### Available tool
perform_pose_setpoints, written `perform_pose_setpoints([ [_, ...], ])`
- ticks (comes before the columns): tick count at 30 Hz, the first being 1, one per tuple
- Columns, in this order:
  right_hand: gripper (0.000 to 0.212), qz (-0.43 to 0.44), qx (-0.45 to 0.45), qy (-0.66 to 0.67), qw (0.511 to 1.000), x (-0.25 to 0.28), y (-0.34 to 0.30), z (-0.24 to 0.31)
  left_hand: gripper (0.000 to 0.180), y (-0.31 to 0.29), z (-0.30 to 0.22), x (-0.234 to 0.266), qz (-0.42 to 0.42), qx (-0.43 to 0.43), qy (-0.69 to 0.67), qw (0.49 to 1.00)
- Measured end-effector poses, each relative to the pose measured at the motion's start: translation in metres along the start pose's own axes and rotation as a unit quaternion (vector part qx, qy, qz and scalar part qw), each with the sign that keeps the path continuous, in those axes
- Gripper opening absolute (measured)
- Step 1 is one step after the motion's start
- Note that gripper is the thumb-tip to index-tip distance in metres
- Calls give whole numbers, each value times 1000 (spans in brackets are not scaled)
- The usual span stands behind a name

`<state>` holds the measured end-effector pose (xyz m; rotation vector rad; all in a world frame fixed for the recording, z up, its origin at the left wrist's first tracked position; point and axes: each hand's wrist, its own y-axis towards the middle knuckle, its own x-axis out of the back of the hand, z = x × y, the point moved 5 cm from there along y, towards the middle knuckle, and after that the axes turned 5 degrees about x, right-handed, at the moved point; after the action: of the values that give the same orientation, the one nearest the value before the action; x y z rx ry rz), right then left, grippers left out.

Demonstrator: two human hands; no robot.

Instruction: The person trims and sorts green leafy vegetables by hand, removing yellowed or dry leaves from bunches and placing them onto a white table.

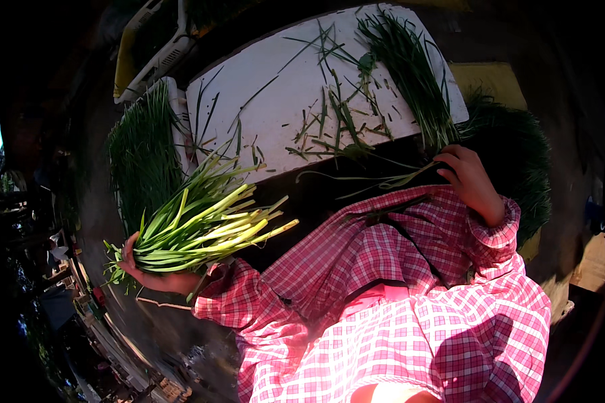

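My left hand [158, 277] is closed round a bunch of garlic chives [212, 232], out to the left. Their pale yellow-green stalk ends fan out toward my lap, and the leaf tips hang past my fingers. My right hand [474, 180] is at the table's near right corner, its fingers bent and pinched on a few thin chive strands [400, 180] that trail leftward. Just beyond those fingers lie the stalk ends of a darker chive pile [410, 74], which stretches back across the white tabletop [249, 87]. The exact fingertip contact is partly hidden.
Loose leaves and cut stalk scraps [343, 121] litter the tabletop. A heap of chives [144, 151] stands at the table's left, another dark heap [511, 151] at the right. A white and yellow crate [158, 57] is at the back left. My checked pink smock [396, 269] covers my lap.
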<state>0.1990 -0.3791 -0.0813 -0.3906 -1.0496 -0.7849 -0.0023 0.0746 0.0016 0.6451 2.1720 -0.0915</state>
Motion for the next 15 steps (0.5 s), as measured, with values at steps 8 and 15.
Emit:
perform_pose_setpoints([
  [8,29,-45,129,396,908,6,40,112,24,-13,36,-29,-56,62,87,993],
  [15,34,-188,71,489,849,0,56,133,21,-34,71,-51,-10,239,-187,953],
])
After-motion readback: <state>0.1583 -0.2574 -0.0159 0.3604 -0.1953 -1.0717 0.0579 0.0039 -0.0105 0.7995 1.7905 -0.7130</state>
